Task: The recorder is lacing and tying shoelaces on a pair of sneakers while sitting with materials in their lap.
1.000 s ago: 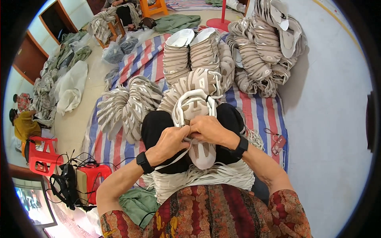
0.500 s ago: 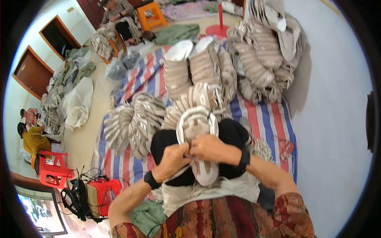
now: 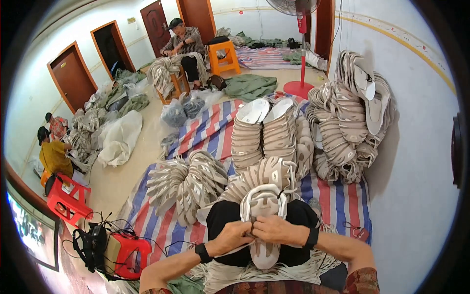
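Observation:
A beige and white shoe upper (image 3: 265, 256) rests on my lap between my dark-trousered knees, its padded collar toward the far side and its toe toward me. My left hand (image 3: 234, 236) is closed at the lacing area, with a thin pale shoelace running out below it. Right beside it, my right hand (image 3: 275, 229) is pinched at the same opening; its fingertips hide what they hold. A bundle of loose pale laces (image 3: 230, 277) lies across my lap.
Stacked shoe uppers (image 3: 246, 144) stand ahead on a striped sheet (image 3: 338, 206), with a fanned heap (image 3: 188, 183) at left and another pile (image 3: 345, 115) by the wall. Red stools (image 3: 68, 198), tangled cables and a fan stand around. Several people sit farther off at left.
The view has tilted up, so the scene sits lower and more of the room shows. Both hands remain together at the shoe upper's lacing area, with only slight finger movement.

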Tool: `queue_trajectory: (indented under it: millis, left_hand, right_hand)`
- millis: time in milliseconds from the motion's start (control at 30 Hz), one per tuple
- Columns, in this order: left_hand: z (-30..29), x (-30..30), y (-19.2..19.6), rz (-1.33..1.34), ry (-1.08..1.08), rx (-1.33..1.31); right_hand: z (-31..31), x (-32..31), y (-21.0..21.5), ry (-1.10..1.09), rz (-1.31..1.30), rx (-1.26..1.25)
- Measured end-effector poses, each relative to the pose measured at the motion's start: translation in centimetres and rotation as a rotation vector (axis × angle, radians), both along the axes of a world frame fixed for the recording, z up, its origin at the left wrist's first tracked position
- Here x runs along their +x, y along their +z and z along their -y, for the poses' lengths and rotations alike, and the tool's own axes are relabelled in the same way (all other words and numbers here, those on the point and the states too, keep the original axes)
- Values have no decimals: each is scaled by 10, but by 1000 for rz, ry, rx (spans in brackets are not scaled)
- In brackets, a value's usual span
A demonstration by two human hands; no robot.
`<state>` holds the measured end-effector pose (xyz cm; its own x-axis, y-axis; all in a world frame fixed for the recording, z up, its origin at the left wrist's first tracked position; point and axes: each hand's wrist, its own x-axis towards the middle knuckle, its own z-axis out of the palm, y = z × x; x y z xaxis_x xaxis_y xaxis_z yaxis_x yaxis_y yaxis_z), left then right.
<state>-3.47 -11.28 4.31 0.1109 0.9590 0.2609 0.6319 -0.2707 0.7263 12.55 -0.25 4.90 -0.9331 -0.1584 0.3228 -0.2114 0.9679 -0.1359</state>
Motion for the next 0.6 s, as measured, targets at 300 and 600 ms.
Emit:
queue_trajectory:
  millis: [300,600]
  left_hand:
    - [-52,2,61,-174,-16,369]
    - [-43,28,24,826,182,-132]
  right_hand:
    - [-85,15,84,-655,-643,150]
    - [-29,40,32,-388,-244,-306]
